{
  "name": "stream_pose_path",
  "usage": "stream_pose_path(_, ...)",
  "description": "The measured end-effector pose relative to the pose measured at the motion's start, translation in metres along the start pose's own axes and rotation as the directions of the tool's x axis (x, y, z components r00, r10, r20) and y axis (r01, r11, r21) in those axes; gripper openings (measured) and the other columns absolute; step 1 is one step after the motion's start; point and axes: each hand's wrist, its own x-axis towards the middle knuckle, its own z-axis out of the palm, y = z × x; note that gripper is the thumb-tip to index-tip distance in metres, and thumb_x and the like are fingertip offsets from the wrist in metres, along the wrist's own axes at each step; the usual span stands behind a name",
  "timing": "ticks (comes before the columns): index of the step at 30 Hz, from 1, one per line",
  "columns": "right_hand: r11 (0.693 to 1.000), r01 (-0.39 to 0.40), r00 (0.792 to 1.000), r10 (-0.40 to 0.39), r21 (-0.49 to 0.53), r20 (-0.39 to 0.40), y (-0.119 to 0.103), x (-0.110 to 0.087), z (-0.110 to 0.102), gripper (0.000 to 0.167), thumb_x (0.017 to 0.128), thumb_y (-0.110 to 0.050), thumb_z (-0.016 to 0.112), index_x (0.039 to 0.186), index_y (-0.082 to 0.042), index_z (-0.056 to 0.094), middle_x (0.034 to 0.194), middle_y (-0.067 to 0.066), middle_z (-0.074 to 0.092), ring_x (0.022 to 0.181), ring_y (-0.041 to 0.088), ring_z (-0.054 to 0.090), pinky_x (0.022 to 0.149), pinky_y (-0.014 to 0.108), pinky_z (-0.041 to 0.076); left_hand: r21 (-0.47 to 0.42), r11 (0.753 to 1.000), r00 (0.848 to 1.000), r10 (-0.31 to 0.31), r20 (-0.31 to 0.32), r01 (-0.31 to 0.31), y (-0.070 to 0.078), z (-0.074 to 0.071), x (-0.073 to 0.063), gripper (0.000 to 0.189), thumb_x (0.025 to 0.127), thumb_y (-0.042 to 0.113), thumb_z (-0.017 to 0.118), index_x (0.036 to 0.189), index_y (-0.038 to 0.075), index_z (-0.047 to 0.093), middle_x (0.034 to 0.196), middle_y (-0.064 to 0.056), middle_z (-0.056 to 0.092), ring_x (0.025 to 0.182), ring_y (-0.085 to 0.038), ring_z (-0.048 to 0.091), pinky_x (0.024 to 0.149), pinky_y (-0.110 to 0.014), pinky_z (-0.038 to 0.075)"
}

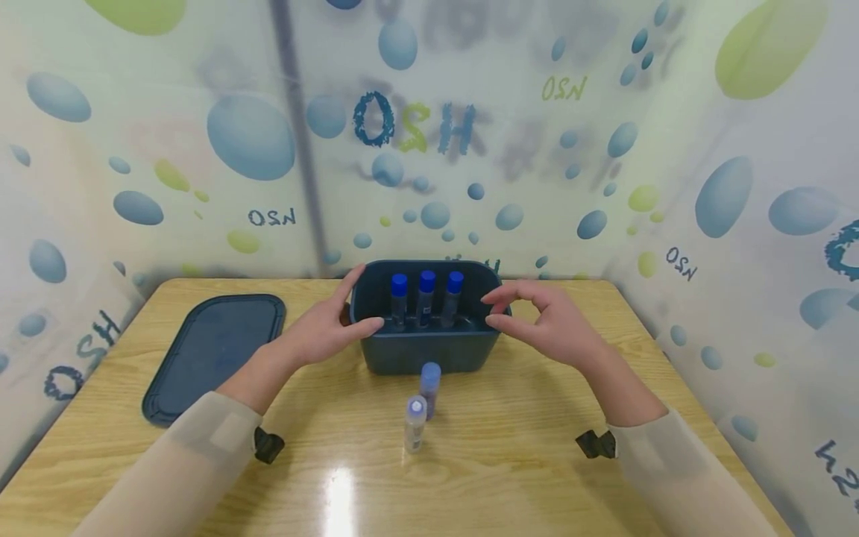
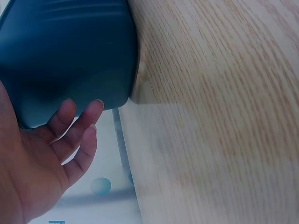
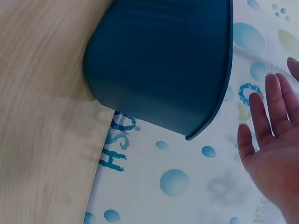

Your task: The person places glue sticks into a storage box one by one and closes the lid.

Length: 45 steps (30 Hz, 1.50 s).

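A dark blue bin [image 1: 429, 353] stands near the table's back edge, with three clear tubes with dark blue caps [image 1: 426, 298] upright inside. The left hand [image 1: 322, 328] spans the bin's left end, its thumb over the front rim and its index finger along the left rim. Its other fingers lie loosely bent by the end wall in the left wrist view. Above the right rim hovers the right hand [image 1: 546, 324], thumb and index finger bent and apart, holding nothing. In front of the bin stand a tube with a light blue cap [image 1: 430, 388] and a tube with a whitish cap [image 1: 414, 429].
A dark blue lid [image 1: 218, 350] lies flat on the wooden table [image 1: 523, 447], left of the bin. Behind and along both sides hangs a patterned curtain [image 1: 429, 74]. Each wrist carries a small black device.
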Motion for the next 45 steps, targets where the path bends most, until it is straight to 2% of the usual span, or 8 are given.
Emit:
stream_pose_path(7, 0.999, 0.045, 0.998, -0.045, -0.005, 0.037, -0.007, -0.023, 0.005, 0.021, 0.104, -0.021, 0.078, 0.125, -0.023, 0.078, 0.11, -0.011, 0.075, 0.125, 0.019, 0.066, 0.114, 0.059, 0.047, -0.008, 1.0, 1.0, 0.009, 0.003, -0.009, -0.001, 0.001, 0.0, 0.106, 0.102, 0.071, 0.064, 0.177, 0.042, -0.005, 0.077, -0.007, 0.057, 0.066, -0.025, 0.052, 0.062, -0.039, 0.043)
stream_pose_path(11, 0.998, 0.067, 0.996, -0.066, -0.016, 0.06, -0.008, -0.033, 0.008, 0.021, 0.104, -0.02, 0.077, 0.126, -0.022, 0.078, 0.11, -0.014, 0.074, 0.117, 0.014, 0.068, 0.105, 0.049, 0.053, -0.009, 1.0, 1.0, 0.013, 0.0, -0.013, -0.001, 0.0, 0.002, 0.104, 0.103, 0.07, 0.064, 0.177, 0.042, -0.004, 0.076, -0.006, 0.055, 0.066, -0.025, 0.051, 0.063, -0.039, 0.042)
stream_pose_path(16, 0.994, 0.103, 0.991, -0.105, 0.018, 0.088, -0.004, -0.043, 0.013, 0.023, 0.104, -0.017, 0.078, 0.125, -0.027, 0.077, 0.11, -0.01, 0.076, 0.105, 0.013, 0.067, 0.09, 0.036, 0.055, -0.011, 1.0, 1.0, 0.013, 0.005, -0.013, -0.001, -0.001, 0.003, 0.105, 0.103, 0.07, 0.064, 0.177, 0.041, -0.004, 0.076, -0.006, 0.056, 0.066, -0.025, 0.052, 0.063, -0.039, 0.042)
stream_pose_path(24, 0.981, 0.17, 0.972, -0.182, 0.09, 0.149, -0.003, -0.051, 0.027, 0.026, 0.102, -0.013, 0.08, 0.125, -0.024, 0.078, 0.11, -0.002, 0.077, 0.097, 0.009, 0.07, 0.087, 0.029, 0.059, -0.013, 1.0, 1.0, 0.013, 0.006, -0.013, -0.001, -0.001, 0.004, 0.105, 0.103, 0.07, 0.063, 0.177, 0.041, -0.005, 0.076, -0.007, 0.057, 0.066, -0.025, 0.052, 0.063, -0.039, 0.043)
stream_pose_path(32, 0.98, 0.135, 0.959, -0.167, 0.147, 0.229, -0.002, -0.047, 0.042, 0.027, 0.102, -0.015, 0.08, 0.129, -0.019, 0.077, 0.111, -0.003, 0.076, 0.092, 0.011, 0.069, 0.079, 0.029, 0.061, -0.008, 1.0, 1.0, 0.01, 0.006, -0.01, 0.0, -0.001, 0.003, 0.105, 0.103, 0.071, 0.064, 0.177, 0.041, -0.005, 0.077, -0.007, 0.057, 0.066, -0.025, 0.052, 0.062, -0.039, 0.043)
stream_pose_path(39, 0.981, 0.085, 0.954, -0.13, 0.172, 0.269, -0.002, -0.038, 0.055, 0.036, 0.103, -0.02, 0.08, 0.138, -0.014, 0.072, 0.128, 0.003, 0.075, 0.092, 0.011, 0.069, 0.084, 0.029, 0.061, -0.008, 1.0, 1.0, 0.009, 0.01, -0.008, 0.0, -0.001, 0.003, 0.105, 0.102, 0.071, 0.063, 0.177, 0.042, -0.006, 0.076, -0.007, 0.057, 0.066, -0.025, 0.052, 0.063, -0.039, 0.043)
stream_pose_path(43, 0.979, 0.058, 0.952, -0.114, 0.198, 0.285, -0.005, -0.032, 0.062, 0.039, 0.104, -0.02, 0.079, 0.142, -0.015, 0.07, 0.135, 0.011, 0.073, 0.094, 0.013, 0.07, 0.086, 0.029, 0.061, -0.009, 1.0, 1.0, 0.009, 0.009, -0.009, 0.0, -0.001, 0.001, 0.105, 0.103, 0.071, 0.063, 0.177, 0.041, -0.006, 0.075, -0.007, 0.056, 0.065, -0.025, 0.051, 0.062, -0.039, 0.042)
stream_pose_path(45, 0.977, 0.045, 0.95, -0.106, 0.207, 0.294, -0.007, -0.029, 0.064, 0.04, 0.104, -0.02, 0.079, 0.143, -0.016, 0.069, 0.137, 0.012, 0.072, 0.094, 0.014, 0.07, 0.087, 0.029, 0.061, -0.009, 1.0, 1.0, 0.008, 0.009, -0.008, 0.0, -0.001, 0.001, 0.105, 0.103, 0.071, 0.063, 0.177, 0.041, -0.006, 0.075, -0.007, 0.056, 0.065, -0.025, 0.051, 0.062, -0.039, 0.042)
